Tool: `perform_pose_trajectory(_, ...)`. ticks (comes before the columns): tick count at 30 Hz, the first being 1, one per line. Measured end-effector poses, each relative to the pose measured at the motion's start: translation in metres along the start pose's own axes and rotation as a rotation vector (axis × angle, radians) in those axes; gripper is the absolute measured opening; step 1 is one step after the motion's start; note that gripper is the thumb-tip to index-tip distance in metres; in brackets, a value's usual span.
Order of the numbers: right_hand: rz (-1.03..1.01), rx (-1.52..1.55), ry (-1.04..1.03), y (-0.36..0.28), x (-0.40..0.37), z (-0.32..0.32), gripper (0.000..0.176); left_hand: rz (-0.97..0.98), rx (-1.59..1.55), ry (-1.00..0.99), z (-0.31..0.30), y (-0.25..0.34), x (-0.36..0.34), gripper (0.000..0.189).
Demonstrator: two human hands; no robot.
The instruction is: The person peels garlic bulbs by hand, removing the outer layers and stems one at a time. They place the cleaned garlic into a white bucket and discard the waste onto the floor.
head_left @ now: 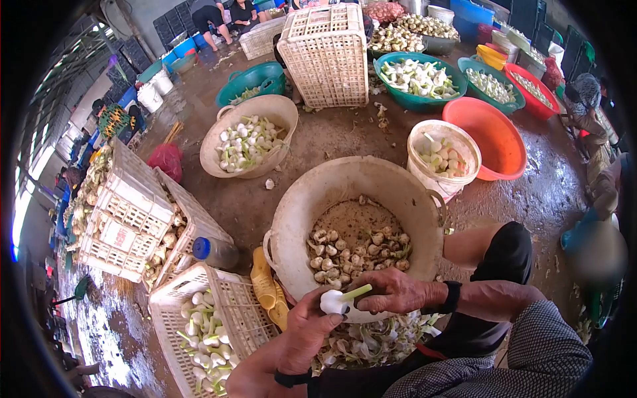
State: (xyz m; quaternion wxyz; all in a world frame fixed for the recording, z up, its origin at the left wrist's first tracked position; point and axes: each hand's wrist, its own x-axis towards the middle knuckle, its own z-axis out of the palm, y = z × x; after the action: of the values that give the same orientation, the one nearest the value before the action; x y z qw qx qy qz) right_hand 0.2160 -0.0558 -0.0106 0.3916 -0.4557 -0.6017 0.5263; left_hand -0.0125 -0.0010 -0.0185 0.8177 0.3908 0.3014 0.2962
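Observation:
A peeled white garlic bulb [332, 302] with a short green stem is held in the fingers of my left hand [306, 329], low over the near rim of a big beige tub. My right hand [397, 292] is closed right beside the stem, its fingers curled. Whether it grips the stem or something small is hidden. Inside the beige tub [292, 199], several unpeeled, dirt-coated garlic bulbs [358, 255] lie on the soiled bottom. Loose garlic skins and leaves [371, 341] are heaped below my hands, between my legs.
At left, a white crate [169, 312] holds peeled garlic, near a blue-lidded jar [219, 253] and yellow clogs [265, 282]. Ahead stand a beige basin [215, 123], a white bucket [424, 126], a red basin [494, 132] and an upturned crate [325, 60]. Other people sit around the room.

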Motion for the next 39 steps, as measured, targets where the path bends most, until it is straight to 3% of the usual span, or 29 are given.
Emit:
perform_pose_trajectory(1,-0.146,-0.056,0.091,0.002,0.001,0.001,0.033,0.000,0.078,0.002,-0.001,-0.002,0.001,0.056)
perform_pose_trajectory(2,-0.146,-0.056,0.090,0.001,0.000,0.000,0.033,0.001,0.077,0.002,-0.001,-0.003,0.001,0.056)
perform_pose_trajectory(4,0.054,0.069,-0.026,-0.002,-0.004,-0.005,0.035,-0.025,0.066,0.040,-0.001,-0.004,0.001,0.054)
perform_pose_trajectory(10,0.015,-0.070,-0.005,-0.001,-0.005,-0.010,0.033,-0.010,0.268,0.040,0.006,0.003,-0.001,0.053)
perform_pose_trajectory(14,0.065,0.022,-0.055,0.006,-0.010,-0.009,0.035,-0.038,0.317,0.010,0.004,0.003,0.001,0.054)
perform_pose_trajectory(16,0.122,0.080,-0.072,0.002,-0.011,-0.011,0.035,-0.169,0.154,0.009,0.003,0.005,0.000,0.057)
perform_pose_trajectory(24,0.229,0.315,-0.112,0.011,-0.013,-0.012,0.034,-0.083,0.031,-0.036,0.010,0.000,0.001,0.061)
perform_pose_trajectory(26,0.344,0.334,-0.157,0.012,-0.014,-0.010,0.035,-0.088,0.032,-0.022,0.011,0.000,0.000,0.062)
perform_pose_trajectory(32,0.272,0.367,-0.219,-0.001,-0.012,-0.011,0.039,-0.044,-0.054,-0.090,0.002,0.003,0.000,0.054)
perform_pose_trajectory(34,0.301,0.340,-0.182,0.006,-0.011,-0.013,0.041,0.221,-0.431,-0.028,0.004,0.020,-0.006,0.055)
perform_pose_trajectory(36,0.339,0.298,-0.106,0.014,-0.010,-0.016,0.044,0.419,-0.481,0.118,-0.011,0.044,-0.011,0.065)
perform_pose_trajectory(38,0.366,0.215,-0.068,0.028,-0.007,-0.021,0.044,0.710,-0.520,-0.006,-0.035,0.068,-0.013,0.074)
perform_pose_trajectory(39,0.391,0.131,-0.033,0.034,-0.007,-0.022,0.044,0.822,-0.517,0.036,-0.039,0.081,-0.022,0.077)
